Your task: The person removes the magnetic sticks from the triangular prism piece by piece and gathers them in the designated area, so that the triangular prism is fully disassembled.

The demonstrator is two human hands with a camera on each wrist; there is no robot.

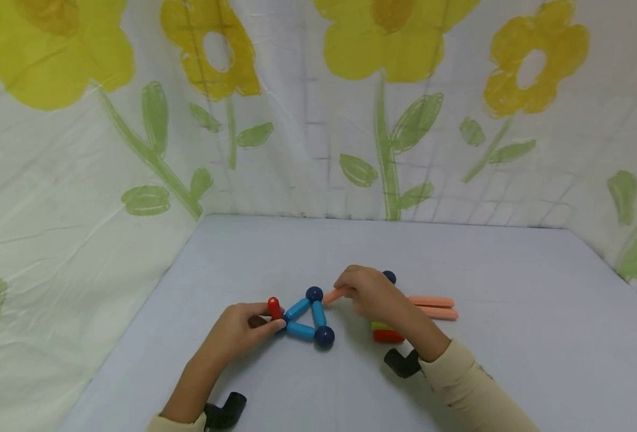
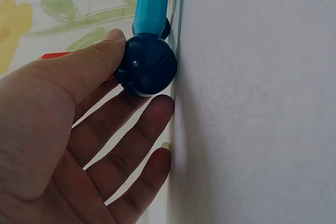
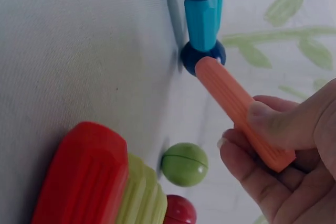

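While the left hand [image 1: 237, 329] pinches the glossy dark-blue ball [image 2: 147, 65] at the left corner of the light-blue plastic-stick triangle [image 1: 301, 330], seemingly steadying it, the right hand [image 1: 369, 293] pinches a ribbed orange plastic stick [image 3: 239, 106], apparently leaving its tip free beside the triangle's far ball [image 1: 314, 293]

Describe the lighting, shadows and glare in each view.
Head: fairly even light, soft faint shadows on the flat pale tabletop; left wrist: dimmer, with a small highlight on the glossy dark blue ball and a soft shadow along the tabletop; right wrist: also subdued, though the long salmon-pink ridged stick is sharp enough to show its grooves.
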